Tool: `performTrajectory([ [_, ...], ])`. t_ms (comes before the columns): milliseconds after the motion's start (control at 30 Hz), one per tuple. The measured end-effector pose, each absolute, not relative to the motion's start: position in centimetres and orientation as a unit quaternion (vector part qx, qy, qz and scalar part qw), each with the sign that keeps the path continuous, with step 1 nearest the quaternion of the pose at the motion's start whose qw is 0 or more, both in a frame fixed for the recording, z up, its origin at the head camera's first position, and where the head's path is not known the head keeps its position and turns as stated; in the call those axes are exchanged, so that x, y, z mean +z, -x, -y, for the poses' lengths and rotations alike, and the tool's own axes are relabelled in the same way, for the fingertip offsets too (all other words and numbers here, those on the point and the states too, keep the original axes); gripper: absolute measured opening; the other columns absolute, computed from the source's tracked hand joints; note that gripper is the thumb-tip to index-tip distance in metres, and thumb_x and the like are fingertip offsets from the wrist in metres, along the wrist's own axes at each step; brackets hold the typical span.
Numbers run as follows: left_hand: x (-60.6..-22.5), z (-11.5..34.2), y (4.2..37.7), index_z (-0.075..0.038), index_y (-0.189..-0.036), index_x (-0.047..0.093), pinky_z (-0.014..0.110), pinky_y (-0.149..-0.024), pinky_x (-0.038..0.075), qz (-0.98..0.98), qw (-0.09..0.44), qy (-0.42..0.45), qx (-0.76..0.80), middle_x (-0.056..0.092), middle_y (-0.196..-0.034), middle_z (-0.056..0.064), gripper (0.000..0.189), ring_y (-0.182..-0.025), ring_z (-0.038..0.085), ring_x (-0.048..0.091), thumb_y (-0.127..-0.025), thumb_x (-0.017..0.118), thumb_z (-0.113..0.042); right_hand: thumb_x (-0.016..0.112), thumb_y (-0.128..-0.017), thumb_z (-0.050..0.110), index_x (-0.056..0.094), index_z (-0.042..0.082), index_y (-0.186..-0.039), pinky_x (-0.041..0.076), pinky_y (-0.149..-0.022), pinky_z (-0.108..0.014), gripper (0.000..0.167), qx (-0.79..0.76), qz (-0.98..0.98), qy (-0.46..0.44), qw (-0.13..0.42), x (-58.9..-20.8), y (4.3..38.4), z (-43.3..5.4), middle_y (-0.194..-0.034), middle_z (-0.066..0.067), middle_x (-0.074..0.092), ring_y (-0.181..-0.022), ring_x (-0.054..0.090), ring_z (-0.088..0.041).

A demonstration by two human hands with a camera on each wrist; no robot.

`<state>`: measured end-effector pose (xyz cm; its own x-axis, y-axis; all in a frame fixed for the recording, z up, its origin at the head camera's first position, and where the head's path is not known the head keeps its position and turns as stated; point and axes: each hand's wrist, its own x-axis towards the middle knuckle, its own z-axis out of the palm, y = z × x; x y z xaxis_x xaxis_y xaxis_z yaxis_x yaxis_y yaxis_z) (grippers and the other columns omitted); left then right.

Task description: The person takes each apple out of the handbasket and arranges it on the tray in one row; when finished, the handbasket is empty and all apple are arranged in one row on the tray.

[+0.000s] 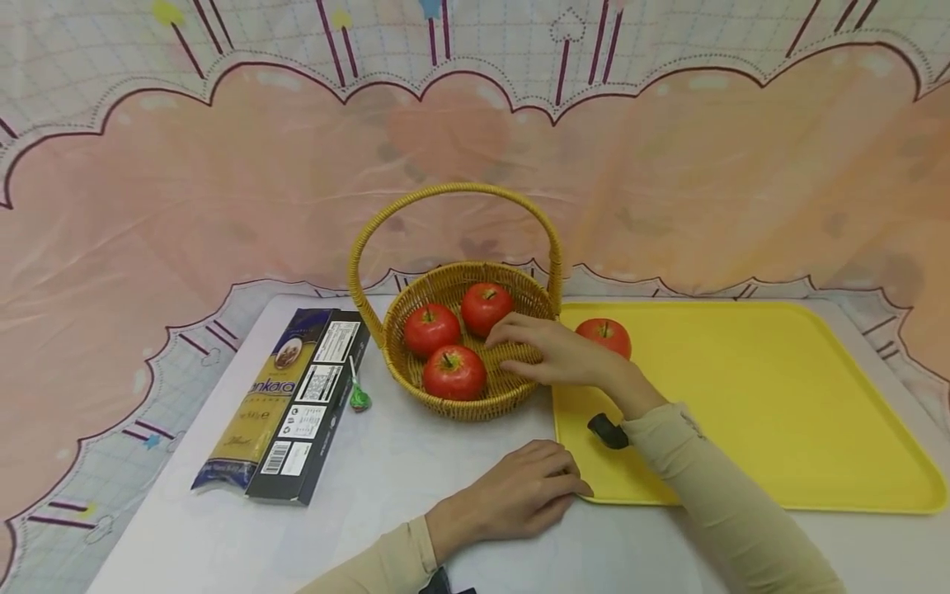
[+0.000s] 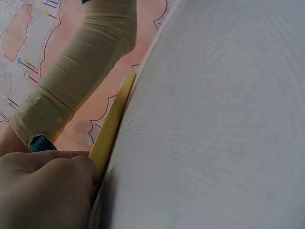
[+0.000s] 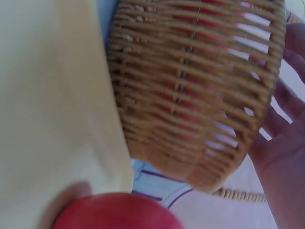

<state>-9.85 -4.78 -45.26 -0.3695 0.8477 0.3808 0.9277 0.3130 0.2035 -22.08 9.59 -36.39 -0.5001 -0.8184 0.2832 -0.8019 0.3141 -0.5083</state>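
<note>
A yellow wicker basket (image 1: 512, 404) with a tall handle holds three red apples (image 1: 454, 373). My right hand (image 1: 552, 351) reaches over its right rim, fingers spread and slightly bent, with nothing in them. Its fingertips are close to the rear right apple (image 1: 486, 307); whether they touch it I cannot tell. Another red apple (image 1: 604, 334) lies on the yellow tray (image 1: 742, 396), behind the right wrist, and shows in the right wrist view too. My left hand (image 1: 515, 491) grips the tray's near left corner, its fingers bent at the rim (image 2: 112, 126).
Left of the basket lie a gold and blue packet (image 1: 267, 388), a black box (image 1: 315, 412) with white labels and a green-wrapped lollipop (image 1: 359, 398). A patterned cloth (image 1: 475, 148) hangs behind the white table (image 1: 416, 470).
</note>
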Motion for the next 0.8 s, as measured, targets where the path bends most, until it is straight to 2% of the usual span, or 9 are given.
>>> performTrajectory([
  [200, -45.3, 4.5, 9.8, -0.023, -0.109, 0.066, 0.021, -0.110, 0.033, 0.805, 0.084, 0.551, -0.201, 0.059, -0.103, -0.010, 0.020, -0.106, 0.006, 0.052, -0.093, 0.055, -0.019, 0.064, -0.090, 0.020, 0.058, 0.015, -0.122, 0.044, -0.103, -0.036, 0.034, -0.272, -0.815, 0.512, 0.024, -36.2, 21.7, -8.7, -0.122, 0.003, 0.054, -0.117, 0.051, -0.015],
  [467, -44.9, 4.5, 9.9, -0.023, -0.108, 0.067, 0.023, -0.110, 0.034, 0.807, 0.094, 0.550, -0.190, 0.059, -0.102, -0.010, 0.019, -0.104, 0.006, 0.053, -0.094, 0.054, -0.020, 0.063, -0.090, 0.028, 0.051, 0.020, -0.132, 0.041, -0.107, -0.036, 0.045, -0.227, -0.816, 0.530, 0.037, -35.8, 21.8, -7.0, -0.133, 0.000, 0.046, -0.125, 0.043, -0.015],
  [667, -45.2, 4.7, 9.9, -0.024, -0.108, 0.066, 0.023, -0.110, 0.033, 0.811, 0.090, 0.546, -0.191, 0.059, -0.103, -0.010, 0.019, -0.104, 0.005, 0.053, -0.094, 0.054, -0.020, 0.063, -0.090, 0.029, 0.037, 0.025, -0.143, 0.040, -0.109, -0.037, 0.059, -0.202, -0.814, 0.539, 0.082, -35.9, 22.1, -5.2, -0.143, 0.001, 0.037, -0.128, 0.042, -0.015],
  [800, -45.2, 4.8, 9.8, -0.023, -0.110, 0.066, 0.023, -0.110, 0.033, 0.809, 0.094, 0.548, -0.191, 0.059, -0.104, -0.010, 0.020, -0.105, 0.005, 0.052, -0.094, 0.053, -0.020, 0.064, -0.089, 0.030, 0.035, 0.028, -0.144, 0.039, -0.110, -0.037, 0.063, -0.184, -0.819, 0.534, 0.103, -36.0, 22.2, -4.7, -0.146, 0.001, 0.033, -0.130, 0.042, -0.016],
])
